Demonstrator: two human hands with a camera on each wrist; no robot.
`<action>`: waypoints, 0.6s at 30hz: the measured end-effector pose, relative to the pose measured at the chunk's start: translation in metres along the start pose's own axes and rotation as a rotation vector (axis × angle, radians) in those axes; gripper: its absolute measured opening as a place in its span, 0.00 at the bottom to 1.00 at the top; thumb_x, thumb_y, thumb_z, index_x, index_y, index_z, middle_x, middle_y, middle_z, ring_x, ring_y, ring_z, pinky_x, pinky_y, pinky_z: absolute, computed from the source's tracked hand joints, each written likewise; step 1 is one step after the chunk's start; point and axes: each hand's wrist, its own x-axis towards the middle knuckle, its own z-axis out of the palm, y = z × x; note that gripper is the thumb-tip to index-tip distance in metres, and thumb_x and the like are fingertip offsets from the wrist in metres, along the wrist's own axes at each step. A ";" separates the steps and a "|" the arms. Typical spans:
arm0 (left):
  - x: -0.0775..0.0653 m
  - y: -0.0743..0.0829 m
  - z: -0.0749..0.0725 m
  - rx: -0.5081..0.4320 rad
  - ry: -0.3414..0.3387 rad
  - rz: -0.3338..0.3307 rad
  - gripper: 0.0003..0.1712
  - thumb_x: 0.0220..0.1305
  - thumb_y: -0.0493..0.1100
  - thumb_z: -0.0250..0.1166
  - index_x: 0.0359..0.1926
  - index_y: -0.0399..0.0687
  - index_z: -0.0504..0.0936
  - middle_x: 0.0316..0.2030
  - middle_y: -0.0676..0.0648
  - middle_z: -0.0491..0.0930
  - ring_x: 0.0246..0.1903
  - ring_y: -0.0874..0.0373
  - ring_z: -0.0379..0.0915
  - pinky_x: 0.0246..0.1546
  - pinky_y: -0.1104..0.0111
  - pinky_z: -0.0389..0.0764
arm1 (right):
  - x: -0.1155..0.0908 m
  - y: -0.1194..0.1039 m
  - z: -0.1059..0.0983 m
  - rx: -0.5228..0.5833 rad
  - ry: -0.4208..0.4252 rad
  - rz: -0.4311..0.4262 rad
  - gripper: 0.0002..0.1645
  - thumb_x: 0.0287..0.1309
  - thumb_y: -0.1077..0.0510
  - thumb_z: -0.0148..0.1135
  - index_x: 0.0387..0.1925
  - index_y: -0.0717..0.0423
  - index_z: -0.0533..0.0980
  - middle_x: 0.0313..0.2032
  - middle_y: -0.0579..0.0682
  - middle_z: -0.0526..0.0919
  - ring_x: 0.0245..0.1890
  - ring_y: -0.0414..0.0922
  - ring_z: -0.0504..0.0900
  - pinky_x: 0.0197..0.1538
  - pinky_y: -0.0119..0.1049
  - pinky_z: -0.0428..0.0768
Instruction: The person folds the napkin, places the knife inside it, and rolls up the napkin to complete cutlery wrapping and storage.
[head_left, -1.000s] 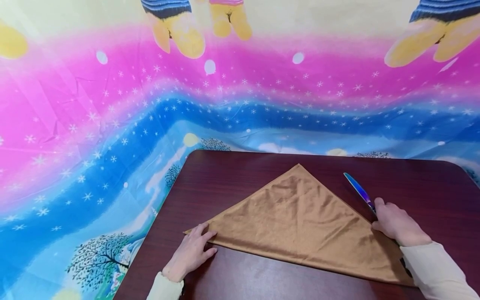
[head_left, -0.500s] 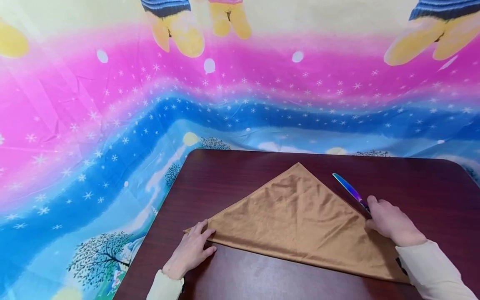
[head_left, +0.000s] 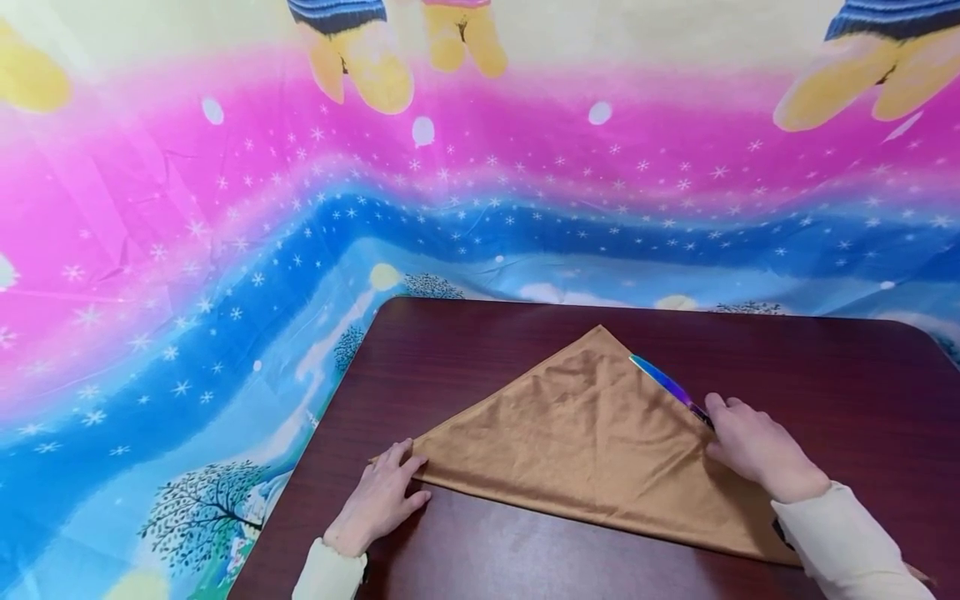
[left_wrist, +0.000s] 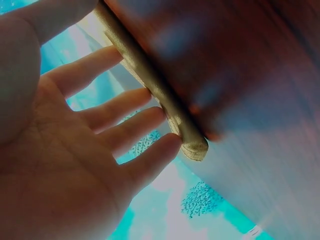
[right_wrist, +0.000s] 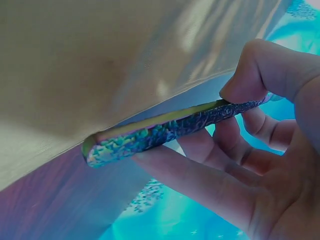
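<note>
At right of centre, a knife [head_left: 663, 382] gleams blue to violet along its blade, the handle [right_wrist: 125, 144] mottled green and blue; golden-brown cloth [head_left: 562, 442] fills lower centre, the table [head_left: 825, 367] dark reddish-brown, the pink-and-blue backdrop [head_left: 510, 179] snowflake-flecked in white.

From my end I count two hands [head_left: 381, 500] [head_left: 765, 448], two cream sleeves [head_left: 330, 572] [head_left: 843, 537], one iridescent table knife [head_left: 663, 384], one folded satin cloth [head_left: 570, 450], one table [head_left: 450, 350], one printed backdrop [head_left: 450, 200]

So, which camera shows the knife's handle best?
The right wrist view: the patterned handle appears close up. The head view hides most of it behind the right hand; the left wrist view shows none.
</note>
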 end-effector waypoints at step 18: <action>0.000 -0.002 0.002 0.026 0.035 -0.001 0.25 0.56 0.50 0.70 0.54 0.47 0.79 0.62 0.36 0.70 0.61 0.38 0.67 0.55 0.41 0.68 | 0.003 -0.048 0.005 -0.047 0.070 -0.107 0.20 0.37 0.65 0.68 0.33 0.58 0.67 0.26 0.50 0.72 0.17 0.45 0.69 0.20 0.41 0.68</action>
